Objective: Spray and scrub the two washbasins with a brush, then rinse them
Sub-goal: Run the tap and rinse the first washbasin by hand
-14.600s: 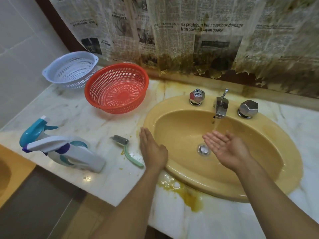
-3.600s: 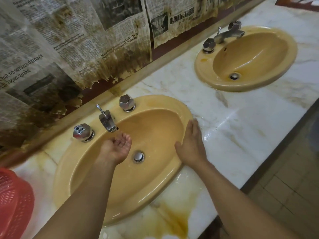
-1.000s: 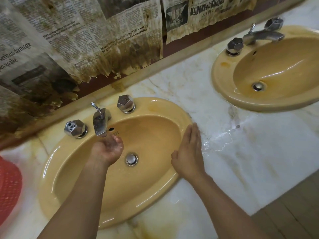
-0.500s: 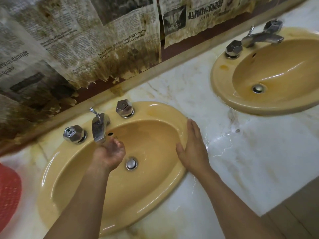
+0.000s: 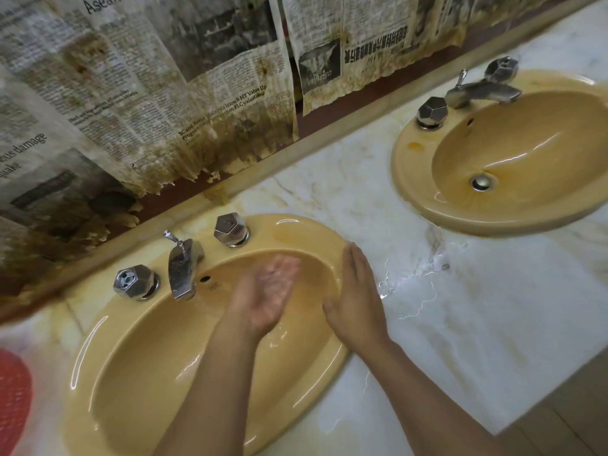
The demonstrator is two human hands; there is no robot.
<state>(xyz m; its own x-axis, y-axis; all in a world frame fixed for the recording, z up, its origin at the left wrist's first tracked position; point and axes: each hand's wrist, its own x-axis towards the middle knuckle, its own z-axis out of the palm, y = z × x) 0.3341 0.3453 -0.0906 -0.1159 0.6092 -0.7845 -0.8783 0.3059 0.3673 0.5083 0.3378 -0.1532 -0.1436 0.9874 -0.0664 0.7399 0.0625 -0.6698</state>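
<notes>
Marble counter (image 5: 493, 324) | washbasin (image 5: 148, 373) oval runs along it | right hand (image 5: 357, 301) on rim

My feed shows a marble bench (image 5: 493, 340) with the near washbasin (image 5: 289, 232) and the far washbasin (image 5: 408, 166) sunk into it, water (image 5: 411, 284) pooled between them. A red basket (image 5: 13, 396) sits at its left edge.

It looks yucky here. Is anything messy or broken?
Yes. The newspaper is stained brown and torn along its bottom edge, and water is spilled on the counter beside the near basin.
</notes>
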